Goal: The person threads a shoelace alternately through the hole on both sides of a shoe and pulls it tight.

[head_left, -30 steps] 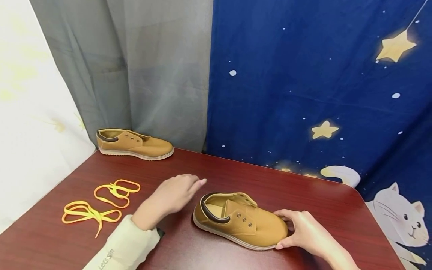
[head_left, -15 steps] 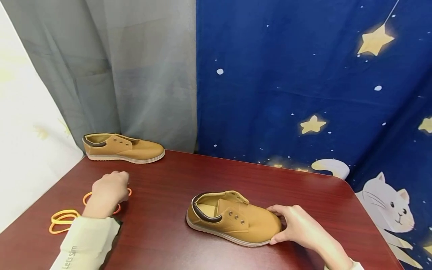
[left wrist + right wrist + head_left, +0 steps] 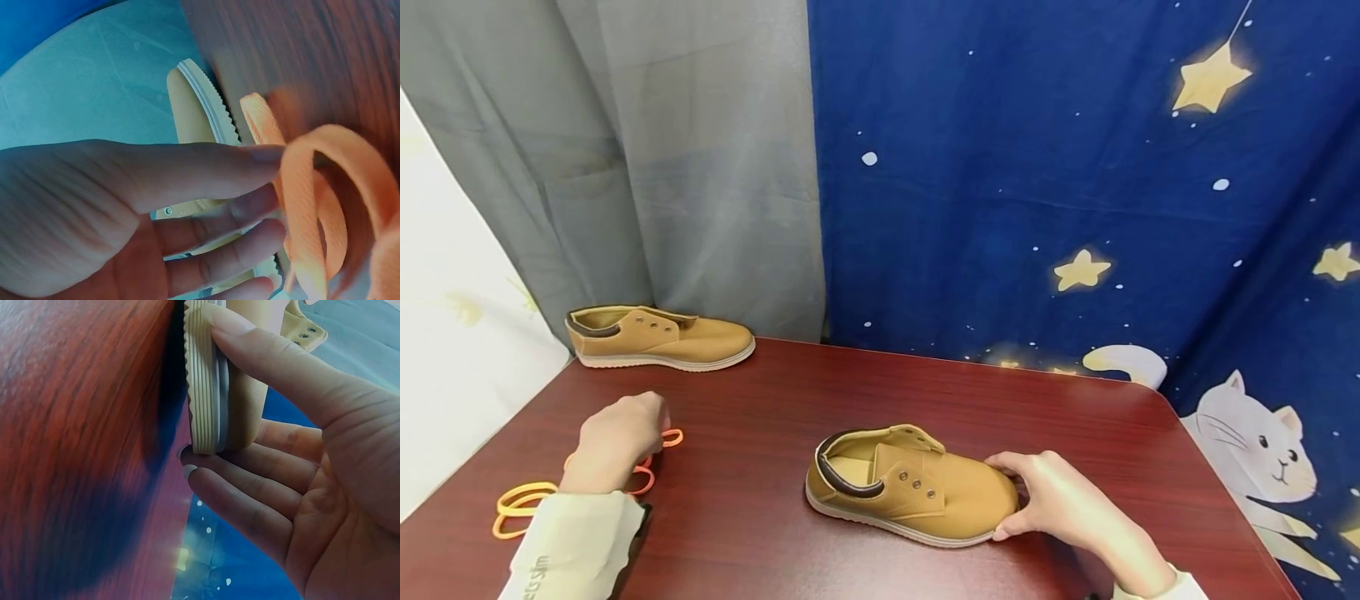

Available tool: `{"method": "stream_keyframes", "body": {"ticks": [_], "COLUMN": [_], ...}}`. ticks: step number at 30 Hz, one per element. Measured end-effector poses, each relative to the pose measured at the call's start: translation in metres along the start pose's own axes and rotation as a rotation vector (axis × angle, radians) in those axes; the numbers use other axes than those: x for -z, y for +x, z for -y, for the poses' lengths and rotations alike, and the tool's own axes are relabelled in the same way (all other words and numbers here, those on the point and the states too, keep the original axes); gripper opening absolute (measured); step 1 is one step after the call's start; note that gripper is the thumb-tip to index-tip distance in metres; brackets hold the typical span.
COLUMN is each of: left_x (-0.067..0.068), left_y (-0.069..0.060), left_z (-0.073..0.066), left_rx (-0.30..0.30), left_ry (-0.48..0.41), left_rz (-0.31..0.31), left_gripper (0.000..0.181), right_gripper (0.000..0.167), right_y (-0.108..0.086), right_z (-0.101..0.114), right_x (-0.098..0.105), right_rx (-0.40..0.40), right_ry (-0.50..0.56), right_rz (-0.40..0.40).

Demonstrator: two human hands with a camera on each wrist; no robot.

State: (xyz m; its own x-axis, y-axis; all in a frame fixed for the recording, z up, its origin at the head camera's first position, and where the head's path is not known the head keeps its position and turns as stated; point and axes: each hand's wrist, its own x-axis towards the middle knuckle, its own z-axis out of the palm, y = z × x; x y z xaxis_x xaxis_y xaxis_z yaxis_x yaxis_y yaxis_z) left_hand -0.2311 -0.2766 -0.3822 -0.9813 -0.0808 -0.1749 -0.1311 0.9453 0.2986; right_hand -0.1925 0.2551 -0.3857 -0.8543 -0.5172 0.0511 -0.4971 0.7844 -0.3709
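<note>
My left hand [image 3: 617, 442] is over an orange lace [image 3: 643, 481] on the table's left part. The left wrist view shows the thumb and fingertips of this left hand [image 3: 144, 206] pinching the looped lace [image 3: 302, 212]. At the middle of the table, a tan shoe [image 3: 966, 500] stands upright, unlaced, toe to the right. My right hand [image 3: 1063, 504] grips its toe. In the right wrist view, the thumb of the right hand [image 3: 331, 450] lies on the sole edge of the shoe [image 3: 203, 394], fingers around the far side.
A second tan shoe [image 3: 658, 340] stands at the back left corner of the dark red table [image 3: 737, 517]. A yellow-orange lace [image 3: 512, 504] lies left of my left sleeve. Behind the table hang a grey curtain [image 3: 722, 167] and a blue one [image 3: 962, 208].
My left hand has moved left from beside the front shoe to the orange lace and pinches it. My right hand has stayed on the toe. The head view has shifted to the right.
</note>
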Motion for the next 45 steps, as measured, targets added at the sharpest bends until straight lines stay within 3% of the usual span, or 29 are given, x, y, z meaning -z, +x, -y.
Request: {"method": "stream_keyframes", "body": {"ticks": [9, 20, 26, 38, 42, 45], "left_x": [0.001, 0.017, 0.019, 0.032, 0.036, 0.037], "left_y": [0.002, -0.003, -0.008, -0.031, -0.041, -0.05], "left_z": [0.002, -0.019, -0.035, -0.068, -0.082, -0.093], "left_rx": [-0.099, -0.21, -0.312, -0.486, -0.519, -0.563], "left_ry": [0.05, 0.048, -0.025, -0.14, -0.213, -0.238], "left_rz": [-0.058, -0.054, -0.066, -0.268, -0.253, -0.249], "left_gripper": [0.012, 0.007, 0.008, 0.003, 0.007, 0.008], "right_gripper": [0.072, 0.069, 0.07, 0.067, 0.066, 0.058], "right_y": [0.0, 0.0, 0.0, 0.001, 0.001, -0.001], "right_z": [0.0, 0.001, 0.001, 0.004, 0.008, 0.016], "right_x": [0.0, 0.002, 0.002, 0.005, 0.008, 0.01], "right_rx": [0.004, -0.001, -0.008, 0.011, 0.018, 0.034], "right_ry": [-0.007, -0.005, -0.026, -0.038, -0.056, -0.062], "right_rz": [-0.003, 0.011, 0.012, 0.024, 0.036, -0.015]}}
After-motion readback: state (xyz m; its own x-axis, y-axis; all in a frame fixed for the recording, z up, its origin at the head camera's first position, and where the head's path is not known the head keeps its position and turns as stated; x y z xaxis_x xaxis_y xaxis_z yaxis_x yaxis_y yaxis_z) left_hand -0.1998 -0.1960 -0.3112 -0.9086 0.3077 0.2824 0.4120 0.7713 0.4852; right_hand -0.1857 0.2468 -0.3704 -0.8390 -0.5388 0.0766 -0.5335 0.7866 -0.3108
